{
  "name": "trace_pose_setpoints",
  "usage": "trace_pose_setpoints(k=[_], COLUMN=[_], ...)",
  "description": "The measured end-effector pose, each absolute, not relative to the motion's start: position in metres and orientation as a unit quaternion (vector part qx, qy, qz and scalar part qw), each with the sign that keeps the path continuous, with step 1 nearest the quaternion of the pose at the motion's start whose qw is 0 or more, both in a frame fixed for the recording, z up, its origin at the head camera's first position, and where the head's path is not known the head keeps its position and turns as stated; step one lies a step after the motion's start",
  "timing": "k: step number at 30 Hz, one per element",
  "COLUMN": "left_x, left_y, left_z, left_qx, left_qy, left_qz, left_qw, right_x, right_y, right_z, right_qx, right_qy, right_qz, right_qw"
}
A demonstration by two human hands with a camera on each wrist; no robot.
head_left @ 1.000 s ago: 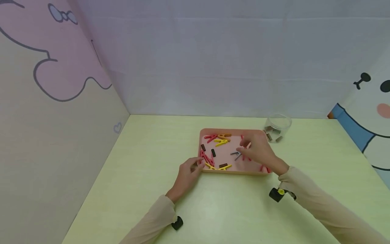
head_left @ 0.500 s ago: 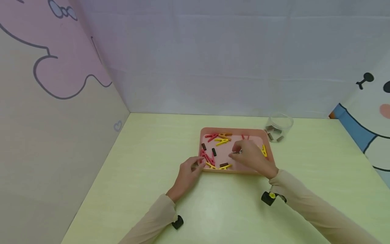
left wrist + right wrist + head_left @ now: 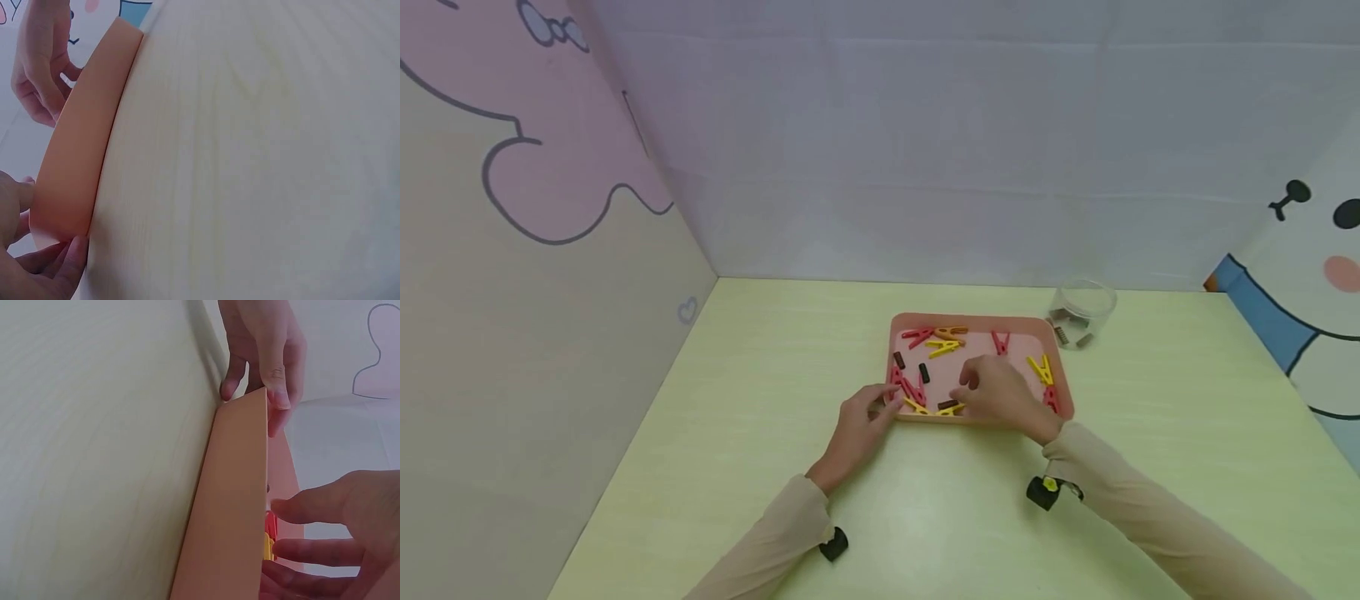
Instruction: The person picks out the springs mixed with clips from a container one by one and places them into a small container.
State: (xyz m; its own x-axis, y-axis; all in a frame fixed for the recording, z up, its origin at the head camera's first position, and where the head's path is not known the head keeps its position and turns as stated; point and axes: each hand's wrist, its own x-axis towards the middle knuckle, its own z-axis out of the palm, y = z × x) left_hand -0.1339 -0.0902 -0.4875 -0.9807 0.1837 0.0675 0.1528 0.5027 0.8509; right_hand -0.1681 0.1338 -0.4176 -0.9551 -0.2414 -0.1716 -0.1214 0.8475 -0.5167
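My left hand [image 3: 859,425] grips the near left corner of a pink tray [image 3: 973,322]; the left wrist view shows thumb and fingers at that corner. Several small plastic clips lie in the tray, including a red clip [image 3: 1001,342] and a yellow clip [image 3: 1042,369]. My right hand [image 3: 1002,390] is over the tray's near middle, fingers pointing down and left. Close to its fingertips is a small dark brown cylinder [image 3: 948,405]. In the right wrist view its thumb and fingers stand apart with nothing visibly held. The tray floor under this palm is hidden.
A clear round jar [image 3: 1085,307] with several small brown pieces stands behind the tray's right corner. More dark cylinders [image 3: 923,372] lie in the tray. Printed panels enclose the pale table [image 3: 775,350] at left, back and right.
My right hand has moved left and nearer across the tray, uncovering the red and yellow clips on the right. The grey clip seen earlier is out of sight. My left hand stays at the corner.
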Motion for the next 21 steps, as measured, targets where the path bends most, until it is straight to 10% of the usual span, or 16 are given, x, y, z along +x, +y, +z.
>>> trace_pose_setpoints(k=[21], left_x=[-0.135], left_y=[-0.091], left_z=[-0.487], left_qx=[0.106], left_qy=[0.858], left_qz=[0.502], left_qw=[0.009], right_x=[-0.176], right_y=[0.113], right_z=[-0.437], right_qx=[-0.097], right_qy=[0.959], right_qz=[-0.231], right_qw=[0.131])
